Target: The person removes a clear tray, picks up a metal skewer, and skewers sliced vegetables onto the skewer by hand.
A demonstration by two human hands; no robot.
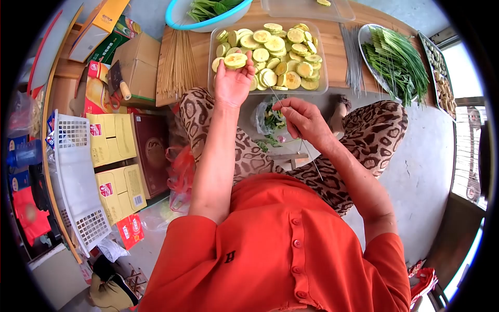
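I have the left grip [235,78] closed on the slice [235,61] over the tray's [325,73] left half — the right grip [291,117], nearside of the tray, pinches the skewer [312,160], slanting forward-left, tip short of the slice.

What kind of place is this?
Probably a food-preparing spot, maybe in a home or small shop. The wooden table holds squash-like slices, thin skewers and long leafy greens.

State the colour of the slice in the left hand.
Pale yellow flesh with a green rim; the slice in the left hand shows in the head view.
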